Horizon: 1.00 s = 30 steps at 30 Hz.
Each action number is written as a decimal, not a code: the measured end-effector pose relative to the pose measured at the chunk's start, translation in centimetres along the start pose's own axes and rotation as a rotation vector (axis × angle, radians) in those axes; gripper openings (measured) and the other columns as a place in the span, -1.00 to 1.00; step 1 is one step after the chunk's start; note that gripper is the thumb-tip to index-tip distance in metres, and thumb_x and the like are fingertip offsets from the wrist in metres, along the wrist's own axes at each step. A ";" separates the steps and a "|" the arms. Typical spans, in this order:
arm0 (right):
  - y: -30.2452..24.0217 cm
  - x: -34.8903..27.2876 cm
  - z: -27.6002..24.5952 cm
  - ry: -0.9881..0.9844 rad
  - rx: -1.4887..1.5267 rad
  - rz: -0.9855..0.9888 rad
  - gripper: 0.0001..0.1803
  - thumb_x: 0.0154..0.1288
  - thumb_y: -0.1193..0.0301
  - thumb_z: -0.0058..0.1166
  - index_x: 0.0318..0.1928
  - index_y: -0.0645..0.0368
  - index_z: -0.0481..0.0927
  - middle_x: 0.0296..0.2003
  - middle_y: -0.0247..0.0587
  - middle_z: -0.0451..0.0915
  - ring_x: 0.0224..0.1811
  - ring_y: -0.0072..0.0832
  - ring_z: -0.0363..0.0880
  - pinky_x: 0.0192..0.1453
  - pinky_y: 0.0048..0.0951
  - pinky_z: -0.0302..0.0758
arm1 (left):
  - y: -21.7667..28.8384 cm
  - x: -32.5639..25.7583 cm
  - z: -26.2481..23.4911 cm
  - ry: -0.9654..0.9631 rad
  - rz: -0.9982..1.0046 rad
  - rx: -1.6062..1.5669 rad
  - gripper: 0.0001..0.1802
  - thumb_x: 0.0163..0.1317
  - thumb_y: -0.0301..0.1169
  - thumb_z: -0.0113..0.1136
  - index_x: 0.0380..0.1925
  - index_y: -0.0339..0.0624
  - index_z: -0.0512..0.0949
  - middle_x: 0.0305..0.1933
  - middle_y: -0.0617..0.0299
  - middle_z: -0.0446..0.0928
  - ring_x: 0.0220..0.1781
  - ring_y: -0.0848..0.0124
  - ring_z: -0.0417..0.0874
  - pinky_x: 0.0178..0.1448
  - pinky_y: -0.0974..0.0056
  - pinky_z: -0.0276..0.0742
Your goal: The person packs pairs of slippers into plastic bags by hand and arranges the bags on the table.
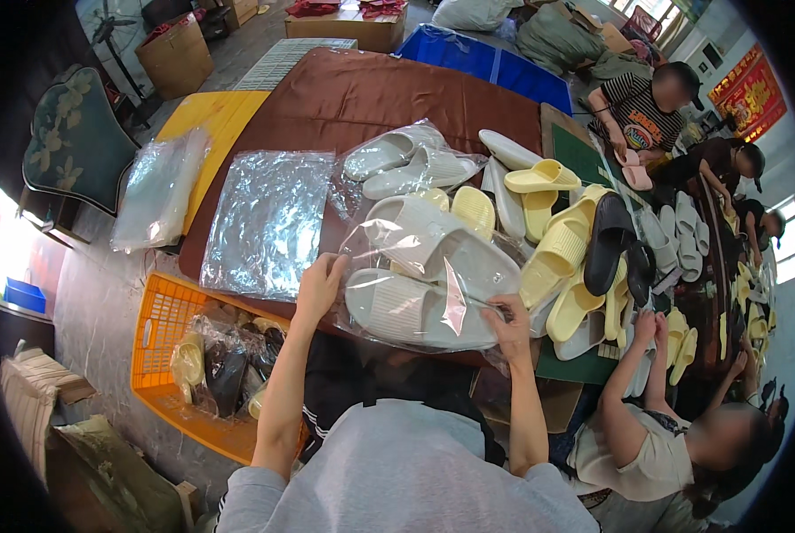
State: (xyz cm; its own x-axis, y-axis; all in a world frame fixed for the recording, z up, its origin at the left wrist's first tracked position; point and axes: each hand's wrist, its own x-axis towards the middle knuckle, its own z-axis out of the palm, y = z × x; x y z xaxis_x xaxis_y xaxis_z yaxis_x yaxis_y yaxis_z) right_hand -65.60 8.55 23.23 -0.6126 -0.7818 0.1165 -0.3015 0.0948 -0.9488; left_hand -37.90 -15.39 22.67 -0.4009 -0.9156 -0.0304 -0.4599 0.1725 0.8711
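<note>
A clear plastic bag (453, 298) holds a pair of light grey slide slippers (388, 302) lying side by side at the table's near edge. My left hand (321, 286) grips the bag's left end. At the right end, my right hand (509, 327) pinches the film close to the slippers' toe or heel side; its fingertips are partly covered. Just beyond lie another bagged grey pair (419, 171) and a bagged pale yellow slipper (474, 210). Left of the bag is a stack of flat, shiny clear bags (268, 222).
Loose yellow slippers (553, 258) and black slippers (606, 244) are heaped to the right. An orange crate (153, 342) with bagged slippers stands low at left. Co-workers sit along the right side, one hand (651, 329) near. A blue bin (486, 67) stands beyond the brown-covered table (371, 89).
</note>
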 end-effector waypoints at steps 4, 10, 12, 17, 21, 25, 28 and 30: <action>0.9 -0.6 -1.0 0.000 0.064 0.007 -0.76 0.03 0.58 0.34 -0.24 0.22 0.60 -0.29 -0.27 0.57 -0.16 -0.49 0.53 0.01 -0.45 0.45 | -0.5 -0.3 -0.3 0.073 0.058 -0.079 -0.71 0.39 -0.29 0.07 -0.31 -0.35 0.57 -0.51 0.10 0.54 -0.46 0.41 0.50 -0.31 0.28 0.42; 2.1 -1.8 -5.3 -0.051 0.198 0.120 -0.72 0.06 0.65 0.33 -0.21 0.17 0.57 -0.25 -0.39 0.57 -0.15 -0.59 0.51 -0.01 -0.54 0.43 | -1.2 -0.7 -3.4 0.137 0.121 -0.058 -0.74 0.39 -0.34 0.08 -0.31 -0.38 0.53 -0.51 0.17 0.49 -0.44 0.50 0.44 -0.31 0.32 0.40; 1.9 -2.1 -5.5 -0.045 0.232 0.126 -0.72 0.06 0.63 0.34 -0.21 0.16 0.57 -0.25 -0.40 0.57 -0.15 -0.61 0.51 -0.01 -0.55 0.42 | -1.3 -0.5 -4.0 -0.105 0.031 -0.127 -0.71 0.42 -0.30 0.03 -0.22 -0.34 0.57 -0.48 0.22 0.53 -0.44 0.50 0.45 -0.31 0.34 0.41; 1.0 -2.0 -5.5 -0.138 0.203 0.140 -0.71 0.05 0.65 0.34 -0.21 0.16 0.58 -0.27 -0.44 0.56 -0.16 -0.64 0.50 0.00 -0.54 0.43 | 0.4 1.7 -3.7 -0.277 -0.044 -0.370 -0.65 0.47 -0.22 -0.04 -0.19 -0.27 0.62 -0.47 0.30 0.53 -0.44 0.59 0.49 -0.36 0.39 0.39; 0.3 -1.9 -5.2 -0.153 0.146 0.062 -0.72 0.06 0.66 0.33 -0.21 0.18 0.58 -0.28 -0.44 0.55 -0.18 -0.66 0.50 -0.04 -0.56 0.43 | 1.7 2.8 -2.7 -0.108 0.079 -0.248 -0.71 0.44 -0.32 0.02 -0.36 -0.28 0.59 -0.59 0.38 0.41 -0.56 0.64 0.37 -0.49 0.42 0.23; 0.1 -2.4 -6.5 -0.050 0.280 0.128 -0.74 0.10 0.67 0.31 -0.20 0.18 0.57 -0.30 -0.42 0.55 -0.21 -0.67 0.51 -0.09 -0.62 0.44 | 1.3 3.7 -4.7 0.038 0.089 -0.303 -0.73 0.44 -0.34 0.01 -0.39 -0.25 0.58 -0.70 0.48 0.21 -0.68 0.70 0.14 -0.58 0.44 0.01; 0.2 -2.4 -7.0 -0.021 0.249 0.114 -0.75 0.13 0.67 0.26 -0.20 0.17 0.55 -0.31 -0.44 0.54 -0.25 -0.68 0.49 -0.14 -0.63 0.43 | 2.1 3.4 -5.7 0.091 0.095 -0.305 -0.74 0.44 -0.35 0.01 -0.37 -0.25 0.59 -0.72 0.51 0.20 -0.68 0.73 0.14 -0.59 0.45 -0.01; 0.2 -2.0 -7.1 0.024 0.215 0.090 -0.77 0.16 0.64 0.25 -0.19 0.16 0.54 -0.34 -0.48 0.52 -0.30 -0.71 0.45 -0.19 -0.63 0.39 | 1.8 3.8 -6.7 0.139 0.132 -0.311 -0.75 0.44 -0.36 0.01 -0.34 -0.25 0.60 -0.70 0.52 0.20 -0.67 0.74 0.14 -0.58 0.46 -0.03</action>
State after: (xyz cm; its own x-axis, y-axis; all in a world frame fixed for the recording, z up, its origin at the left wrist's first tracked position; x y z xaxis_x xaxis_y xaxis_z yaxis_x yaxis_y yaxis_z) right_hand -69.66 14.51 24.93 -0.6477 -0.7612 0.0327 -0.0834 0.0281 -0.9961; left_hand -34.94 -21.02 27.39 -0.3194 -0.9371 0.1410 -0.1397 0.1937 0.9711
